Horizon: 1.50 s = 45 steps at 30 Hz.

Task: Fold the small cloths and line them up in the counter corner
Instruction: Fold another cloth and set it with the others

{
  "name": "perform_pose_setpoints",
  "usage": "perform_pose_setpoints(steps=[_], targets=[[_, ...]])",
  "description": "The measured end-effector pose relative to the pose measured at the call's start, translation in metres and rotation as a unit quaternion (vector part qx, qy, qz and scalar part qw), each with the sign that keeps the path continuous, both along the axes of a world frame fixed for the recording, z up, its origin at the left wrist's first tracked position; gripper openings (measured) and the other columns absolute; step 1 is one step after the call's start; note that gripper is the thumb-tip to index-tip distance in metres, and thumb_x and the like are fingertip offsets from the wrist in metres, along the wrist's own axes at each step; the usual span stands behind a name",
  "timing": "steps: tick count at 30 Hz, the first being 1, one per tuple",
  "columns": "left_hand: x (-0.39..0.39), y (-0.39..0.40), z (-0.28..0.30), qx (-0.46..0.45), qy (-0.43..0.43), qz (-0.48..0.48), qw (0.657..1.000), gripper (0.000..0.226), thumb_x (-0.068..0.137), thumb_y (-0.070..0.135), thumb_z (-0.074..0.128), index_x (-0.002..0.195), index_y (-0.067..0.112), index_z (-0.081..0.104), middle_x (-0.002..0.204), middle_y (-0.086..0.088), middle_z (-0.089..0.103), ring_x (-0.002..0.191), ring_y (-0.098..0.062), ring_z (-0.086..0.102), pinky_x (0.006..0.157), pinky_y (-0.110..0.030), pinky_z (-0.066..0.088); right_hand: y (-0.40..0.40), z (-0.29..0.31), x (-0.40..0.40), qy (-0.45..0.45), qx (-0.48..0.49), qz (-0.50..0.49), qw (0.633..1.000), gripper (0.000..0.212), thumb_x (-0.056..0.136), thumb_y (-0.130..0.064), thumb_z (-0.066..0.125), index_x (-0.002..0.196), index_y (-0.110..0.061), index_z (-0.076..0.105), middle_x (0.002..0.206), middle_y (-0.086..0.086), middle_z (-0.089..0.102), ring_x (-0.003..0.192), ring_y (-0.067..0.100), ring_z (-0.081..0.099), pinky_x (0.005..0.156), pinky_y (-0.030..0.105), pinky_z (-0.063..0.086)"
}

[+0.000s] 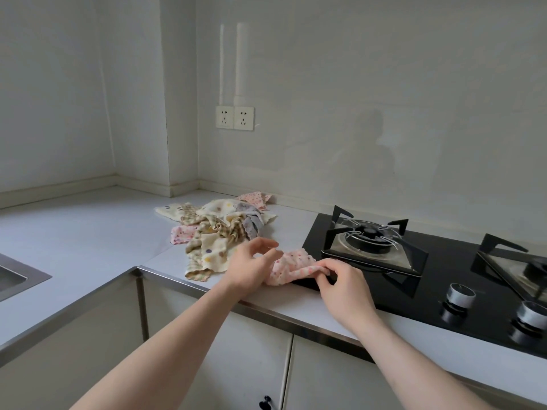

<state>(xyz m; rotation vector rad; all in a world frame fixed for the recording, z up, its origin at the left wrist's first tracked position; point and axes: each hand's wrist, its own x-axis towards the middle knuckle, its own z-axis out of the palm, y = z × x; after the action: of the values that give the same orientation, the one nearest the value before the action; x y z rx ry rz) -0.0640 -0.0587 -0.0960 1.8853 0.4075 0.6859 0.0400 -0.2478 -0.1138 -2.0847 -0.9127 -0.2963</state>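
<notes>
Both hands work one pink dotted cloth (291,266) near the front edge of the counter (88,232), right at the left edge of the black gas hob (438,279). The cloth's right end laps onto the hob glass; the rest lies on the counter.

Left hand (251,267): fingers curled over the cloth's left end, thumb and forefinger part spread, gripping the fabric underneath the palm side. Right hand (340,288): thumb and fingers pinch the cloth's right end, knuckles bent, hand resting over the hob's front left corner.

Pile of unfolded cloths (219,229) sits just behind the left hand, spread back toward the rear wall edge of the counter: cream with dots, checked beige, pink dotted, a grey-purple one. All crumpled and overlapping, none folded.

Hob's left burner (370,235) is just behind the right hand. Two knobs (460,295) sit at the hob's front edge, right side. Sink (14,276) corner shows at the far left edge of the counter. Double wall socket (234,117) is above the pile. Cabinet doors (236,365) are below the counter front.
</notes>
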Motion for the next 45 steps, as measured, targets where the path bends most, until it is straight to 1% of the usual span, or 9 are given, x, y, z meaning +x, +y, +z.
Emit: perform_pose_setpoints(steps=[5,11,16,19,27,32,36,41,45], targets=[[0.002,-0.005,-0.002,0.088,0.090,-0.033,0.991,0.041,0.081,0.035,0.069,0.121,0.031,0.072,0.111,0.014,0.071,0.094,-0.001,0.066,0.069,-0.010,0.046,0.000,-0.001,0.001,0.006,0.013,-0.005,1.000,0.029,0.089,-0.009,0.058,0.090,-0.036,0.070,0.089,-0.025,0.071,0.092,0.009,0.064,0.078,0.035,0.055],[-0.004,-0.001,-0.003,0.024,-0.096,0.114,0.989,0.007,0.094,0.017,0.062,0.089,0.015,0.066,0.089,0.001,0.070,0.082,-0.010,0.064,0.064,-0.010,0.044,0.000,0.000,0.003,-0.009,0.088,-0.032,0.996,0.026,0.093,-0.006,0.057,0.085,-0.030,0.061,0.071,-0.012,0.065,0.066,0.013,0.057,0.058,0.032,0.046],[-0.005,-0.002,-0.005,-0.035,-0.139,0.168,0.975,0.017,0.098,0.029,0.061,0.085,0.024,0.052,0.087,-0.004,0.066,0.082,-0.026,0.066,0.073,-0.044,0.054,-0.005,0.001,0.001,-0.021,0.197,-0.054,0.979,0.031,0.095,-0.001,0.053,0.090,-0.031,0.060,0.091,-0.016,0.069,0.080,0.014,0.068,0.067,0.043,0.058],[-0.003,-0.001,-0.009,-0.023,-0.127,0.190,0.973,0.018,0.092,0.018,0.061,0.084,0.025,0.046,0.085,-0.006,0.064,0.082,-0.028,0.065,0.075,-0.048,0.056,-0.006,0.002,0.000,-0.047,0.223,-0.064,0.971,0.031,0.090,0.007,0.053,0.086,-0.023,0.058,0.107,-0.013,0.069,0.097,0.015,0.068,0.079,0.043,0.058],[0.002,-0.003,-0.013,0.174,-0.024,0.279,0.944,0.071,0.069,0.016,0.061,0.137,0.018,0.041,0.141,-0.002,0.038,0.134,-0.025,0.032,0.115,-0.041,0.027,-0.005,0.000,0.001,0.036,0.077,-0.082,0.993,0.020,0.092,-0.010,0.056,0.091,-0.029,0.061,0.099,-0.014,0.066,0.102,0.015,0.060,0.081,0.037,0.053],[0.009,-0.001,-0.020,0.274,0.111,0.207,0.933,0.049,0.087,0.039,0.041,0.133,0.030,0.055,0.147,0.005,0.050,0.144,-0.022,0.025,0.119,-0.046,0.012,0.000,-0.001,0.000,-0.012,-0.075,-0.081,0.994,0.034,0.095,-0.043,0.057,0.126,-0.031,0.061,0.125,-0.012,0.060,0.119,0.016,0.052,0.101,0.038,0.044],[0.012,0.000,-0.021,0.282,0.156,0.176,0.930,0.042,0.094,0.038,0.034,0.126,0.029,0.060,0.135,0.002,0.061,0.137,-0.026,0.037,0.114,-0.047,0.016,0.003,-0.004,0.001,-0.041,-0.129,-0.090,0.987,0.033,0.092,-0.051,0.054,0.119,-0.036,0.065,0.118,-0.012,0.059,0.112,0.016,0.050,0.098,0.037,0.044],[0.006,-0.003,-0.014,0.192,0.065,0.208,0.957,0.049,0.100,0.045,0.039,0.059,0.023,0.055,0.086,0.007,0.063,0.097,-0.020,0.057,0.108,-0.049,0.031,0.002,-0.002,0.002,-0.025,-0.072,-0.097,0.992,0.011,0.094,-0.039,0.062,0.099,-0.033,0.069,0.095,-0.012,0.059,0.100,0.018,0.052,0.086,0.037,0.048],[0.005,-0.002,-0.015,0.191,0.060,0.244,0.949,0.020,0.087,0.036,0.058,0.070,0.026,0.058,0.095,0.010,0.060,0.094,-0.016,0.055,0.105,-0.044,0.032,0.000,-0.003,0.004,-0.015,0.020,-0.093,0.995,0.009,0.093,-0.029,0.066,0.086,-0.032,0.070,0.091,-0.014,0.062,0.094,0.015,0.055,0.080,0.037,0.050]])
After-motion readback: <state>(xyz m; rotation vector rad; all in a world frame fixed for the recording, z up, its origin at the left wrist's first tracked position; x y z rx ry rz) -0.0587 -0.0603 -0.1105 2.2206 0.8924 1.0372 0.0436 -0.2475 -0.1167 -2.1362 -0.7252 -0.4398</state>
